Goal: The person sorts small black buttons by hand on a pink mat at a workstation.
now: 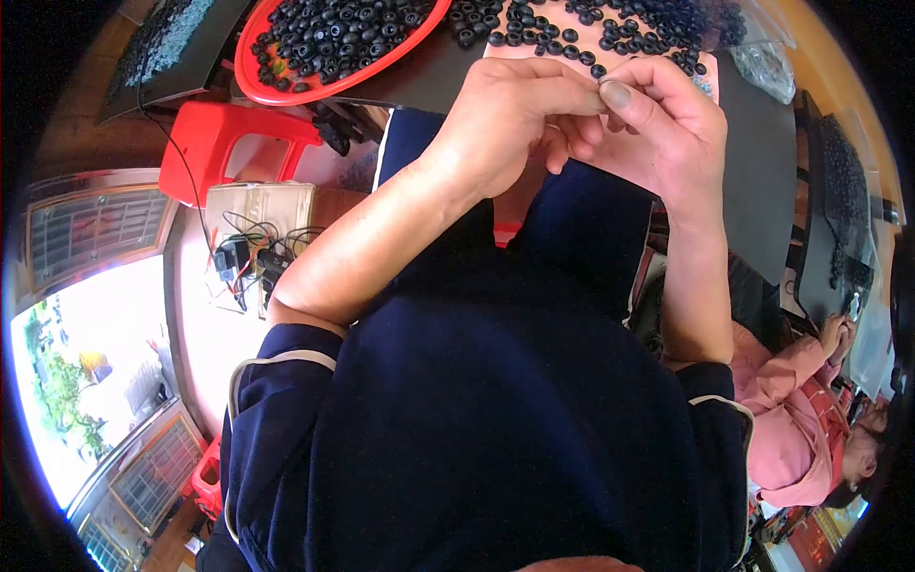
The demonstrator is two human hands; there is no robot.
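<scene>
While two bare hands meet near twelve o'clock, the surroundings crowd close: a round red plastic basin heaped with glossy black pieces sits at eleven o'clock on a dark, flat-topped desk, and a crumpled clear plastic bag lies at one o'clock. Small round black pieces are spread over a pale pink sheet just beyond the fingertips, the nearest close beside them; the left grip and right grip stand in front of part of that sheet. Both are drawn in, thumbs and fingertips together, but whether they are gripping anything I cannot tell

At ten o'clock stand a glossy red plastic stool and a brown cardboard box with tangled black cables on top. Counted, there is one basin, one bag, one box and one co-worker in pink clothing, at four o'clock; the black pieces are too many to count

Hidden or cut off: the basin's far rim leaves the upper edge, dark blue clothing covers the lower middle, and the co-worker's hands are too small to make out clearly
</scene>
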